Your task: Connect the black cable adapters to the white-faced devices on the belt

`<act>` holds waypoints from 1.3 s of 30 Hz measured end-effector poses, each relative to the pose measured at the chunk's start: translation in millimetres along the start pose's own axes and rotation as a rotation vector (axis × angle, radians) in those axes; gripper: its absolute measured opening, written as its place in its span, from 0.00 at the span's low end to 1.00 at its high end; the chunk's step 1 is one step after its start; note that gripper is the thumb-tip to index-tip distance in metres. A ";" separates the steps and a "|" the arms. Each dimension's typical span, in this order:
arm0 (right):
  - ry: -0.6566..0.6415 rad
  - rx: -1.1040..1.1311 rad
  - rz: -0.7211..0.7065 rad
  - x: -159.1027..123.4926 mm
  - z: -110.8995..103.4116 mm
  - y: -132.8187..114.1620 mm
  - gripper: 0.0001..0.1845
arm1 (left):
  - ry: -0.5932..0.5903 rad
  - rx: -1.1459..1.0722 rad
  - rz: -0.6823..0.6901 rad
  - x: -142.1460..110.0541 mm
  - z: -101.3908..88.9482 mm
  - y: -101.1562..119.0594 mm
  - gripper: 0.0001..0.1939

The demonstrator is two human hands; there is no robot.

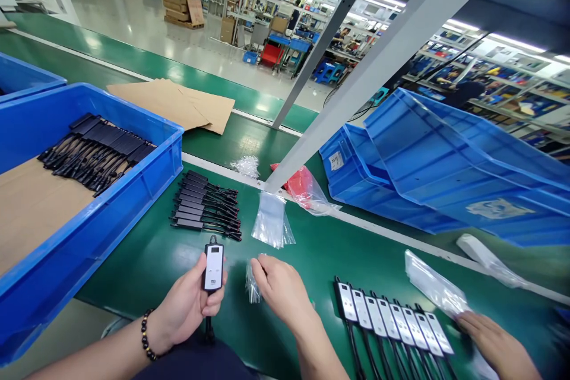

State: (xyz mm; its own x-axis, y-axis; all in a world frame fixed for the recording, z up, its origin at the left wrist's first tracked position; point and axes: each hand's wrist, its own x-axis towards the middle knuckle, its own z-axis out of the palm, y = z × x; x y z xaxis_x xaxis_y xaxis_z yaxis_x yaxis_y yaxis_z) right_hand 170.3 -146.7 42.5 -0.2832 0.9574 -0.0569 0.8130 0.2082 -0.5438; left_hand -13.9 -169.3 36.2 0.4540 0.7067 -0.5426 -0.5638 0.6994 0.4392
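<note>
My left hand (189,303), with a beaded bracelet on its wrist, is closed around a small black device (214,267) with a silver face, a dark little window and a loop on top. Its black cable hangs below. Beside it, my right hand (285,291) has curled fingers at a small clear plastic piece (253,285), blurred, perhaps a little bag. Beyond my hands lies a row of black cabled devices (191,208), next to a stack of clear plastic bags (269,219). To the right, several silver-faced devices (392,320) lie side by side with their cables toward me.
A blue bin (133,214) at left holds more black devices on cardboard. Stacked blue bins (445,160) stand at back right. A co-worker's hand (499,338) touches a clear bag (436,285) at right. A white post (356,83) rises from the green bench near a red bag (303,184).
</note>
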 end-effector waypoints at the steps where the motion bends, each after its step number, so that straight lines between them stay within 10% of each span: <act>1: -0.018 -0.164 0.065 2.2 6.9 9.8 0.21 | 0.005 -0.011 -0.005 0.0 0.5 0.1 0.21; 8: -0.017 -0.396 0.271 9.7 35.5 48.7 0.16 | 0.009 -0.019 0.020 0.4 2.1 -0.5 0.21; 14: 0.235 0.027 0.179 -18.0 8.4 18.6 0.11 | -0.023 -0.135 0.023 3.2 8.5 -0.1 0.19; 28: 0.236 0.304 0.042 -50.6 26.2 -16.8 0.07 | -0.195 -0.123 -0.146 12.7 26.0 -20.5 0.26; 34: 0.305 0.228 0.373 -82.3 0.7 41.7 0.13 | -0.321 0.031 -0.207 11.6 10.8 -18.8 0.24; 39: 0.237 0.077 0.637 -101.3 -0.7 117.1 0.20 | 0.073 0.059 -0.034 24.5 -13.8 -0.5 0.23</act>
State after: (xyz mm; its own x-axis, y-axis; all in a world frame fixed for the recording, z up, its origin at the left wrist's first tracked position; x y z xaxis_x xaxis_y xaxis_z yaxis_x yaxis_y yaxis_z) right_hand 294.6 -219.1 -14.8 0.3644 0.9083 -0.2053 0.7430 -0.4165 -0.5239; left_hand -12.1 -153.8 12.8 0.4192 0.6745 -0.6077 -0.5061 0.7293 0.4604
